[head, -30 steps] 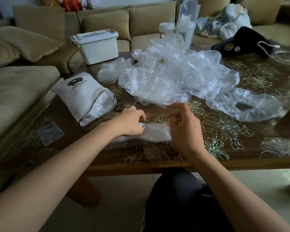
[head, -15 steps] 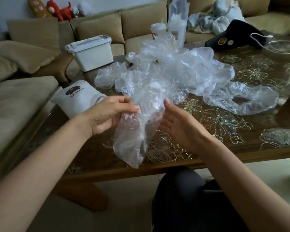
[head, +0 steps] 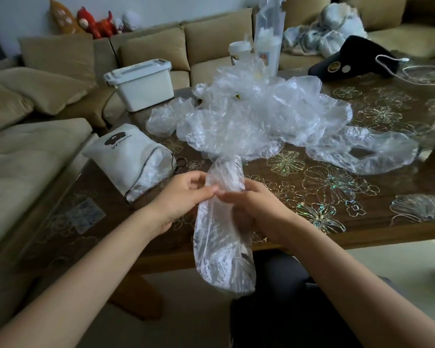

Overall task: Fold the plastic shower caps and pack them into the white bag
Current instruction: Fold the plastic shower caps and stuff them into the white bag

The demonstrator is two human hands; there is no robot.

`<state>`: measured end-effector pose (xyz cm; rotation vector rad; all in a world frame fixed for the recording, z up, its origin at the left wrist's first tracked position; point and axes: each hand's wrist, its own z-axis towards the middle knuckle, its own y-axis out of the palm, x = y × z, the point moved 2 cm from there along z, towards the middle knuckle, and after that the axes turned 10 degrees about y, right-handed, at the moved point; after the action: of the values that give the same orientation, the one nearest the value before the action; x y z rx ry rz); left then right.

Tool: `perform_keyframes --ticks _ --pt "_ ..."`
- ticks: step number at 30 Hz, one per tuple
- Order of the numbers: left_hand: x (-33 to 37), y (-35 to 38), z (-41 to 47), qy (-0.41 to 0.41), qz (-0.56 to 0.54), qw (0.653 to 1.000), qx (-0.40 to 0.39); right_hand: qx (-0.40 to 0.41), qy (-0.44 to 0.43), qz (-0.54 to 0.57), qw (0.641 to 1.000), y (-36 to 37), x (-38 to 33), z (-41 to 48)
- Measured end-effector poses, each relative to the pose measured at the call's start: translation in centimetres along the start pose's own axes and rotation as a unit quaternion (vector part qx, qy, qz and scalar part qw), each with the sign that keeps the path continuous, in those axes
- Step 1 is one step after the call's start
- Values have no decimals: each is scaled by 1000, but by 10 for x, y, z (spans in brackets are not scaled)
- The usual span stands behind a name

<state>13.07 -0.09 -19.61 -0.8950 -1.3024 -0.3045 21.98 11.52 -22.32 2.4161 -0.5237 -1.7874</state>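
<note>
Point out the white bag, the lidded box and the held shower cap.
white bag [head: 126, 159]: head view, cloth side.
lidded box [head: 148, 91]: head view, front wall.
held shower cap [head: 221, 247]: head view, hanging part.

The cap [head: 224, 234] is thin clear plastic, crinkled and shiny; the pile [head: 261, 114] behind it is the same glossy film. The bag [head: 126, 156] is matt white cloth. The table [head: 399, 182] is brown wood under a smooth, glossy top with iridescent flower outlines. The box [head: 141, 91] is smooth white plastic, the sofa [head: 35, 156] matt woven cloth
</note>
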Motion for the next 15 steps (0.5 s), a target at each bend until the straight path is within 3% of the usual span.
perform_keyframes --ticks 3,8,12,15 --pt "0 -3 -1 21 -15 1000 16 -19 14 74 997 0 -2 1" --pt "-2 -8 -2 33 -44 998 43 29 -10 109 994 -8 3 9" --pt "-3 -8 -4 -26 -152 987 45 35 -24 121 992 -5 -1 6" --pt "-2 -2 -9 -87 -225 970 -14 55 -25 106 993 -4 1 7"
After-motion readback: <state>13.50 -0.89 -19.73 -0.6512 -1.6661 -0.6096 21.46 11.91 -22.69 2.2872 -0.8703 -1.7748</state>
